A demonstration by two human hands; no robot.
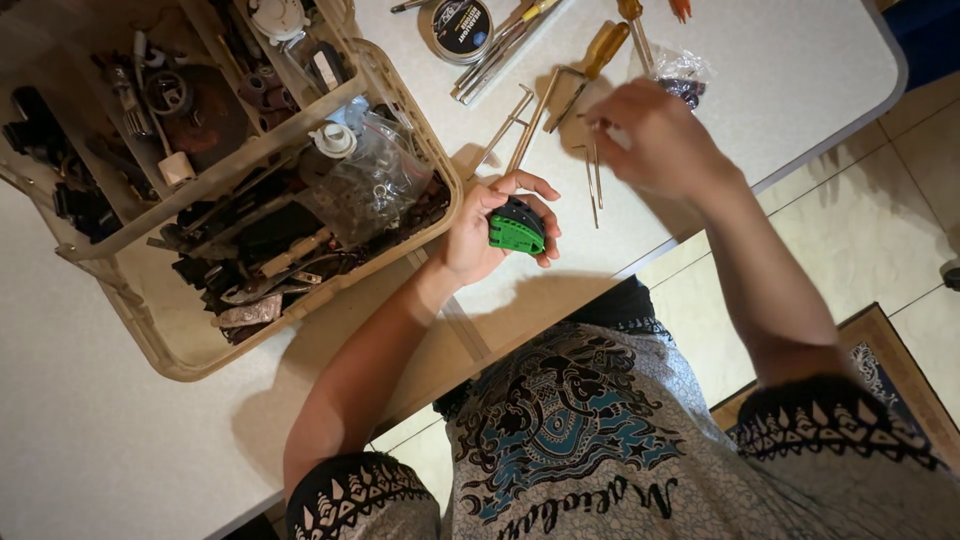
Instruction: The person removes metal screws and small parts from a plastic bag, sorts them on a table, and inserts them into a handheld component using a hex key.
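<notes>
One view only, head-worn, looking steeply down from above the torso. Close range: both hands (590,190) fill the middle, forearms running up from the lower edge, patterned shirt (590,440) across the bottom. Faces the white counter (120,450), its edge running diagonally from lower left to upper right; open toolbox (250,190) at upper left, tiled floor (880,230) at right. No second view to overlap with.

White table (80,420) with tools laid out

A beige toolbox (400,100) is set at upper left; a round tin (456,28), screwdrivers (605,48) and hex keys (520,125) are scattered along the top.
</notes>
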